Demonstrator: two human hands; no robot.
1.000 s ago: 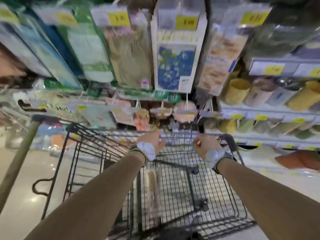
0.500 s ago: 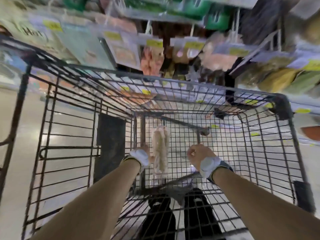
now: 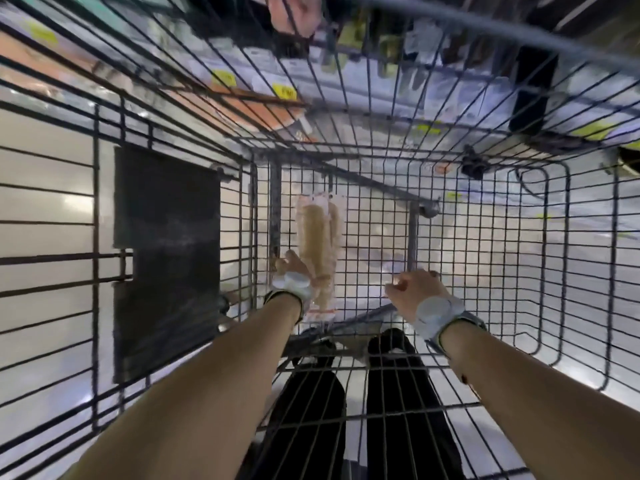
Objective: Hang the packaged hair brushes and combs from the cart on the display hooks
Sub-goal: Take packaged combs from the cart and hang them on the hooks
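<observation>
A packaged wooden hair brush in clear wrap lies lengthwise on the wire floor of the cart. My left hand reaches down into the cart and grips the near part of the package, with the thumb at its left edge. The fingers are mostly hidden behind the back of the hand. To the right of the package, my right hand hovers low over the cart floor, fingers loosely curled and holding nothing. Both wrists carry pale bands.
Wire walls of the cart rise on all sides, with a dark panel on the left wall. Blurred shelves with yellow price tags show beyond the far wall. My legs in black show through the near grid.
The view has tipped from the display hooks down into the cart. Both hands dropped from the far rim to the cart floor, and the left hand closed on the brush package.
</observation>
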